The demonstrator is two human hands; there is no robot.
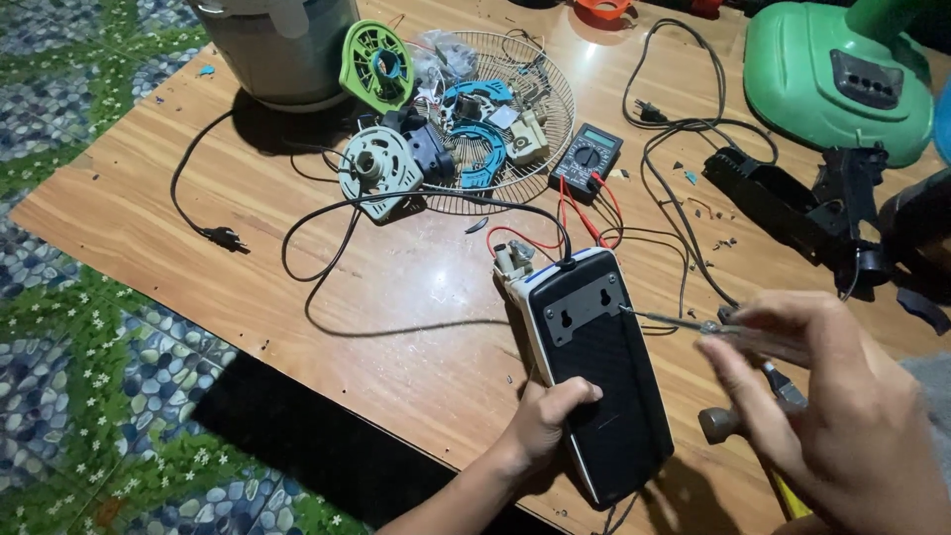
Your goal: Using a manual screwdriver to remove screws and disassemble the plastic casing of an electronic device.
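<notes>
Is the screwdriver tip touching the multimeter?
No, the screwdriver tip meets the black device; the multimeter lies apart.

Black-backed, white-edged box (594, 372), brown wood-grain table (396, 327), green fan base (832, 79), perhaps blue parts (475, 139), pebble-patterned floor (89, 396).

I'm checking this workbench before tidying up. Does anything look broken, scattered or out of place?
Yes. Small dark chips lie scattered on the wooden table, loose fan parts are heaped in the round wire fan guard, and a hammer lies near the right hand.
</notes>
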